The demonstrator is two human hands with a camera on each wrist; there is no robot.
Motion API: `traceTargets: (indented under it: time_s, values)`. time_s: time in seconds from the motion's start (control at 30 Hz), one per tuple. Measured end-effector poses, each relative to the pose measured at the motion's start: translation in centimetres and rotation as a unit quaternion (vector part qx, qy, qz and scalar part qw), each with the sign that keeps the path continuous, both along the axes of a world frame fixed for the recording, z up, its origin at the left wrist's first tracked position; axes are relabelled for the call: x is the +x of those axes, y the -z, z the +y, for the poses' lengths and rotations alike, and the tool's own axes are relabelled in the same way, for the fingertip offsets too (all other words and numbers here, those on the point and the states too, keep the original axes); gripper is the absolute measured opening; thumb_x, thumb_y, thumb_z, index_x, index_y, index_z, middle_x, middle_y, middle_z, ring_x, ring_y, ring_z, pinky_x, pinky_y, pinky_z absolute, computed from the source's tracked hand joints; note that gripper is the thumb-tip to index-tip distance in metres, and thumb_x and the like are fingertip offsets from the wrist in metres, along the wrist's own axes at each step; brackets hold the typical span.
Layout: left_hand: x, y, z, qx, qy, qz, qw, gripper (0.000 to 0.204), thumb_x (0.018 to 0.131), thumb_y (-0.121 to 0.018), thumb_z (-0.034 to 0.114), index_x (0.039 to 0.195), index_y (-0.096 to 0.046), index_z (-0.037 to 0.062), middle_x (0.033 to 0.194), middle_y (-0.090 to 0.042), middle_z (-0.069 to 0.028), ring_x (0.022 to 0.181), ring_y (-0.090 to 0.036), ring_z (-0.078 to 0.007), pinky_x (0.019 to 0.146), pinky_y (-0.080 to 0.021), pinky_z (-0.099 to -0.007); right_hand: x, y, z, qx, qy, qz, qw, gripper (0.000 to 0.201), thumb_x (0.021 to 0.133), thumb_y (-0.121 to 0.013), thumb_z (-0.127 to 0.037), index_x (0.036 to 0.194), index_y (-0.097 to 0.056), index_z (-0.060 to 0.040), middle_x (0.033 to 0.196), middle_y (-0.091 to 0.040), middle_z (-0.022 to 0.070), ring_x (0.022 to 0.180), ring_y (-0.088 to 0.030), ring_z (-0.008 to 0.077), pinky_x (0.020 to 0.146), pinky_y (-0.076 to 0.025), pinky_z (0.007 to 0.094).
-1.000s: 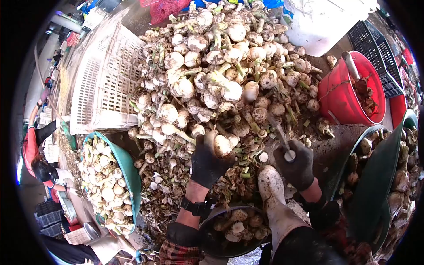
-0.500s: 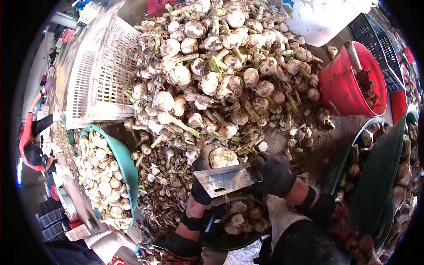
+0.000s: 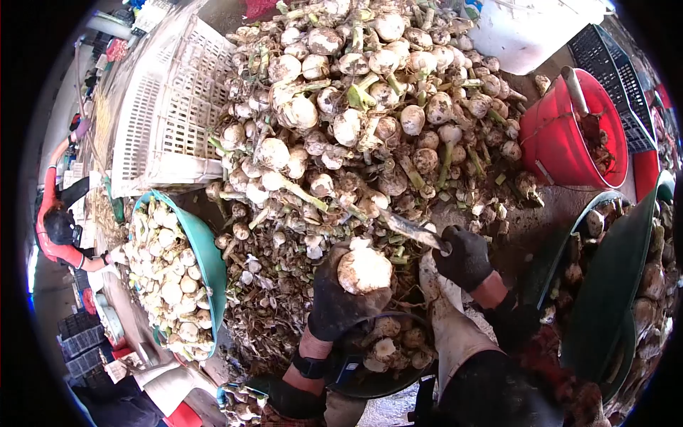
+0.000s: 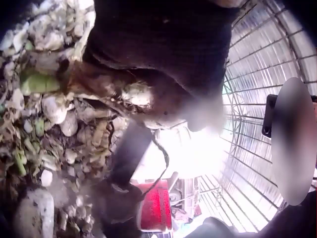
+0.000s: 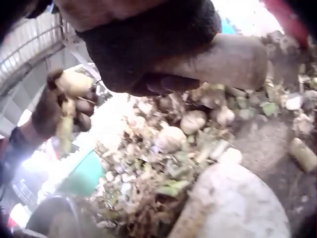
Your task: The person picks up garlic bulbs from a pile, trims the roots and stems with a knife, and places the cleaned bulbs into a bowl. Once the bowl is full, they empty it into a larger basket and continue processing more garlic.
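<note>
In the head view my gloved left hand holds a garlic bulb, its broad pale face turned up. The bulb's stalk sticks out past the dark glove in the left wrist view. My gloved right hand grips a wide-bladed knife, blade toward the heap and apart from the bulb. Its thick wooden handle protrudes from the fist in the right wrist view. Ahead of both hands rises a large heap of garlic with stalks. Below the left hand, a dark bucket contains several bulbs.
A white crate and a green tub of pale bulbs stand left. On the right are a red bucket, a black crate and a green container. My pale boot is between the hands. Another person works far left.
The left hand drew the bulb back from the heap. The knife crossed the bulb half a second ago; now it has swung away, up and right, and the bulb's pale face shows.
</note>
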State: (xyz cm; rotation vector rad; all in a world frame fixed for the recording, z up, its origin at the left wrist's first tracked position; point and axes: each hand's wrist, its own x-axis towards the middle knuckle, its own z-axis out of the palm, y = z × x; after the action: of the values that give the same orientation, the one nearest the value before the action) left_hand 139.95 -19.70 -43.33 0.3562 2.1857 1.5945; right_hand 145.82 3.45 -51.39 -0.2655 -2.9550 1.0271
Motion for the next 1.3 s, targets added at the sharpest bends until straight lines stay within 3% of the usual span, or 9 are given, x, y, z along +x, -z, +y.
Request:
traceTargets:
  time_s: [0.13, 0.27, 0.53, 0.63, 0.7, 0.77, 0.93, 1.07, 1.3]
  values:
    - [-0.9, 1.2, -0.7, -0.092, -0.102, 0.12, 0.983, 0.071, 0.065, -0.085, 0.023, 0.121, -0.048, 0.0005, 0.104, -0.061, -0.01, 0.095, -0.06, -0.018, 0.084, -0.05, -0.0313, -0.1, -2.0, -1.7, -0.082, 0.01, 0.031, 0.996, 0.014, 0.072, -0.066, -0.016, 0.074, -0.057, -0.0055, 0.062, -0.056, 0.016, 0.058, -0.059, 0.0359, 0.052, -0.046, 0.0412]
    - [0.3, 3.5, -1.3, 0.276, -0.323, -0.13, 0.896, 0.052, 0.08, -0.064, 0.006, 0.125, -0.041, -0.0037, 0.119, -0.052, -0.0182, 0.108, -0.056, -0.0306, 0.095, -0.048, -0.0444, -0.5, -3.1, -4.1, -0.235, 0.048, -0.031, 0.97, 0.011, 0.074, -0.064, -0.012, 0.074, -0.058, -0.003, 0.061, -0.055, 0.0164, 0.055, -0.059, 0.0303, 0.05, -0.043, 0.0382]
    - [3.9, 2.8, 3.4, 0.428, -0.355, -0.238, 0.797, 0.048, 0.086, -0.056, 0.023, 0.123, -0.044, -0.004, 0.121, -0.052, -0.0204, 0.113, -0.053, -0.0328, 0.102, -0.043, -0.0462, -0.6, -2.9, -5.4, -0.237, 0.058, 0.078, 0.967, 0.014, 0.074, -0.066, -0.012, 0.074, -0.057, -0.0011, 0.064, -0.055, 0.0182, 0.057, -0.057, 0.037, 0.051, -0.044, 0.0409]
    - [5.3, 3.3, 2.1, 0.597, -0.186, -0.34, 0.703, 0.063, 0.078, -0.065, 0.039, 0.121, -0.045, -0.0018, 0.114, -0.056, -0.0165, 0.108, -0.056, -0.0277, 0.094, -0.049, -0.0423, 0.8, 0.8, -4.9, -0.192, 0.019, 0.024, 0.981, 0.016, 0.074, -0.065, -0.019, 0.076, -0.06, -0.0031, 0.063, -0.057, 0.0181, 0.061, -0.059, 0.0376, 0.055, -0.046, 0.0427]
    - [5.6, 2.7, 0.4, 0.555, 0.037, -0.357, 0.751, 0.084, 0.065, -0.076, 0.05, 0.127, -0.042, 0.0037, 0.12, -0.053, -0.0162, 0.108, -0.055, -0.0276, 0.09, -0.048, -0.0411, 1.6, 2.0, -4.1, -0.173, -0.033, -0.038, 0.984, 0.022, 0.074, -0.063, -0.027, 0.077, -0.063, -0.005, 0.059, -0.055, 0.0184, 0.06, -0.058, 0.038, 0.058, -0.047, 0.045]
    - [2.6, -0.1, -2.6, 0.143, 0.296, -0.212, 0.92, 0.088, 0.057, -0.083, 0.048, 0.124, -0.048, 0.0024, 0.117, -0.055, -0.014, 0.106, -0.056, -0.0235, 0.088, -0.047, -0.037, 1.7, 3.1, -3.6, -0.154, -0.056, -0.039, 0.986, 0.022, 0.074, -0.063, -0.026, 0.075, -0.063, -0.0049, 0.059, -0.055, 0.0184, 0.059, -0.057, 0.0381, 0.057, -0.046, 0.0451]
    - [0.9, 1.2, -3.5, -0.185, 0.25, -0.062, 0.948, 0.048, 0.074, -0.071, 0.034, 0.111, -0.056, 0.0075, 0.11, -0.058, -0.0112, 0.107, -0.055, -0.0294, 0.095, -0.041, -0.0446, 1.5, 2.5, -3.8, -0.2, 0.008, -0.018, 0.98, 0.019, 0.073, -0.065, -0.021, 0.07, -0.059, -0.0038, 0.06, -0.055, 0.0189, 0.058, -0.055, 0.039, 0.055, -0.045, 0.0448]
    - [-4.7, 7.1, 3.1, -0.393, 0.274, 0.479, 0.736, 0.034, 0.083, -0.048, 0.016, 0.115, -0.056, 0.0089, 0.119, -0.055, -0.0134, 0.116, -0.048, -0.03, 0.102, -0.033, -0.0505, 1.0, 0.6, -3.1, -0.202, 0.069, -0.017, 0.977, 0.016, 0.076, -0.065, -0.018, 0.077, -0.06, -0.003, 0.065, -0.058, 0.0204, 0.062, -0.059, 0.0389, 0.053, -0.046, 0.0432]
    - [-8.1, 13.8, 6.1, -0.524, 0.311, 0.463, 0.644, 0.042, 0.082, -0.052, 0.02, 0.123, -0.054, 0.0108, 0.123, -0.054, -0.0192, 0.118, -0.048, -0.0364, 0.107, -0.021, -0.0588, 1.2, 0.9, -2.4, -0.192, 0.083, -0.037, 0.977, 0.017, 0.076, -0.066, -0.017, 0.079, -0.06, -0.0018, 0.065, -0.058, 0.0201, 0.062, -0.061, 0.0378, 0.054, -0.047, 0.0413]
